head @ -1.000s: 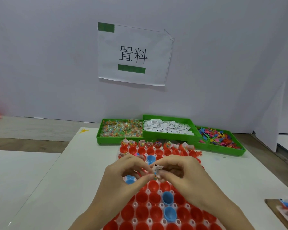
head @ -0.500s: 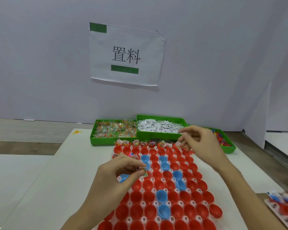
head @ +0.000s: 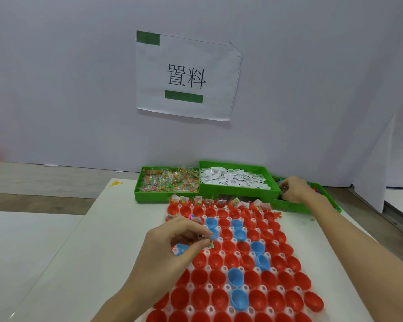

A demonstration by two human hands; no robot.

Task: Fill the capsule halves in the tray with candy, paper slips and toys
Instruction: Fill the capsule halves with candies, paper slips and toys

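A tray [head: 208, 286] of capsule halves [head: 221, 296] lies on the table [head: 98, 240], running from the near edge away toward the wall [head: 79, 89]. The halves in its far row [head: 219, 202] hold candy packets and slips; the nearer rows sit open. Behind the tray, three bins stand side by side against the wall: the candy bin [head: 168, 182] on the left, the paper slip bin [head: 235, 180] in the middle, the toy bin [head: 312, 201] on the right. The left hand [head: 172, 247] is over the tray's left side, pinching a small packet [head: 210, 243]. The right hand [head: 293, 189] reaches into the toy bin. A paper sign [head: 186, 75] hangs on the wall above the bins.
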